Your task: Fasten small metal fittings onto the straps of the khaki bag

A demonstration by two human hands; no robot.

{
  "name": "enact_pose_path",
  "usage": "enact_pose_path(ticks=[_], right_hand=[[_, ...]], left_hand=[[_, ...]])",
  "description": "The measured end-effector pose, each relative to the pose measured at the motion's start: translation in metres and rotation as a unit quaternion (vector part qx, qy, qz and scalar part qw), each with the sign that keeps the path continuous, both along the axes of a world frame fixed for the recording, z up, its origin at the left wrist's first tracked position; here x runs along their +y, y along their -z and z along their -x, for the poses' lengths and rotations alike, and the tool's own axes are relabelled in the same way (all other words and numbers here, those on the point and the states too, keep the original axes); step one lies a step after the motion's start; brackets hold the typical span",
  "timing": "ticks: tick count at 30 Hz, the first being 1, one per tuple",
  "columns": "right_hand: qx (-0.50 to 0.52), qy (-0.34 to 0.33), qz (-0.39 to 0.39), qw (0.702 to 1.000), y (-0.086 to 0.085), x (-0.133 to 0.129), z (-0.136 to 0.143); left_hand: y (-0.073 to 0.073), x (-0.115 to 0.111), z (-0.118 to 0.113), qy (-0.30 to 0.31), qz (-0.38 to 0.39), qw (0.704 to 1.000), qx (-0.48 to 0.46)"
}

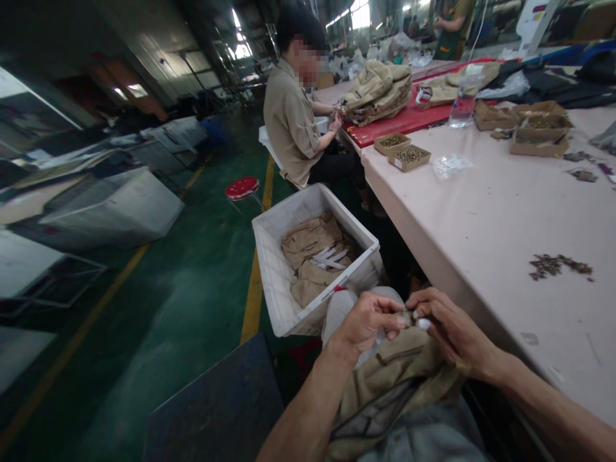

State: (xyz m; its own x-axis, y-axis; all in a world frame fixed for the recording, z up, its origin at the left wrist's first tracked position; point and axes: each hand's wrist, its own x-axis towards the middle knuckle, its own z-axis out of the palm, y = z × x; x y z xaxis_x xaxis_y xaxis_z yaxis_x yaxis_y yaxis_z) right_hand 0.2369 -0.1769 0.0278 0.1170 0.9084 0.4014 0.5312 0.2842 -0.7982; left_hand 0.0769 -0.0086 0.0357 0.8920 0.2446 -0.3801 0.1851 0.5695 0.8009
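A khaki garment with dark zips lies bunched across my lap in the head view. My left hand is closed, its thumb and fingers pinching the far edge of the cloth. Just to its right, my right hand grips the same edge, fingertips nearly meeting those of the left. A small white piece shows at the right fingertips; its kind is unclear. Whatever small part sits between the fingers is hidden.
A white plastic bin holding khaki garments stands ahead. Right is a pale table with a heap of small metal pieces, cardboard trays and a bottle. A seated co-worker handles cloth near a red stool.
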Motion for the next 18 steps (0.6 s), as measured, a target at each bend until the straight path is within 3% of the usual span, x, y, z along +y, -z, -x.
enact_pose_path(ticks=[12, 18], right_hand=[[-0.017, 0.01, 0.005, 1.0, -0.002, 0.0, 0.0], [0.016, -0.021, 0.013, 1.0, -0.007, 0.0, -0.002]], left_hand=[[-0.006, -0.008, -0.004, -0.03, -0.036, 0.999, 0.026], [-0.005, -0.014, -0.002, -0.04, -0.035, 0.998, 0.02]])
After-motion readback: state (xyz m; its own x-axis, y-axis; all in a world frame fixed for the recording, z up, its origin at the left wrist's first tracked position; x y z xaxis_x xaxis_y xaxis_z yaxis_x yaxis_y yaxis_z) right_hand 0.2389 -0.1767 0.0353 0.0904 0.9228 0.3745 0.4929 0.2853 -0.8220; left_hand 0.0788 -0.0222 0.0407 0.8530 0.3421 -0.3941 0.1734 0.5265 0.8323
